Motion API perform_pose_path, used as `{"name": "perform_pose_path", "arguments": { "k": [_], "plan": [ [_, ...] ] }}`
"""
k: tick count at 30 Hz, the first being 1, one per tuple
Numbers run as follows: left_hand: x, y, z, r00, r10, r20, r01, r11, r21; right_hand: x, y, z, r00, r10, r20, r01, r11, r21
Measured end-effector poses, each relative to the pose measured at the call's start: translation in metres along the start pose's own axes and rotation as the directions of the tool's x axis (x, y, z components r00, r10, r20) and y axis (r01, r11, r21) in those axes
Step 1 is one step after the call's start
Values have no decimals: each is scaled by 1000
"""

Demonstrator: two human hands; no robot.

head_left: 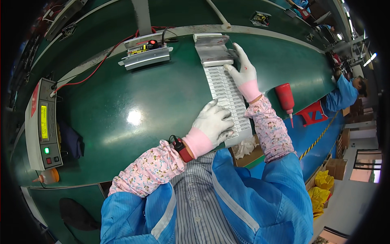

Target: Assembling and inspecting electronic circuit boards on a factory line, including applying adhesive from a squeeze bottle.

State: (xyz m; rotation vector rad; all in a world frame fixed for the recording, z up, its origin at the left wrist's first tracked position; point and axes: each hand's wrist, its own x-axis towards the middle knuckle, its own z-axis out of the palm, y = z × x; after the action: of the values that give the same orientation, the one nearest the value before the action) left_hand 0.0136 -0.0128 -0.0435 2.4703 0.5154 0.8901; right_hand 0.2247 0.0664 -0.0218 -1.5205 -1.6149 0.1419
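A long strip of white printed labels (230, 95) runs down the green bench from beneath a bent silver metal plate (213, 53). Spread over the strip's lower left part, my left hand (211, 123) wears a white glove with a pink cuff; its fingers are apart and it grips nothing. At the right side of the metal plate is my right hand (245, 72), gloved the same way, thumb and forefinger apart. Its other fingers are partly hidden, and I cannot tell whether it touches the plate's edge.
A red squeeze bottle (284, 97) lies right of my right forearm. An open metal-cased circuit unit (147, 53) sits back left, wired to a meter box (42, 124). Crumpled paper (245, 147) fills a carton at the front edge. A co-worker (343, 93) sits far right.
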Motion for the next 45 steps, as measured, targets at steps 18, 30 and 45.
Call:
{"name": "perform_pose_path", "arguments": {
  "k": [18, 30, 45],
  "plan": [
    [17, -11, 1, 999, -34, -28, 30, 990, -138, 30, 53, 2, 895, 391, -216, -221, 808, 546],
    [45, -20, -14, 996, -85, -1, 84, 987, -141, 179, 149, -37, 841, 453, -295, -291, 839, 459],
    [64, -55, -33, 985, -174, -5, 170, 963, -209, 381, 256, -8, 994, 87, 68, 17, 488, -873]
  ]
}}
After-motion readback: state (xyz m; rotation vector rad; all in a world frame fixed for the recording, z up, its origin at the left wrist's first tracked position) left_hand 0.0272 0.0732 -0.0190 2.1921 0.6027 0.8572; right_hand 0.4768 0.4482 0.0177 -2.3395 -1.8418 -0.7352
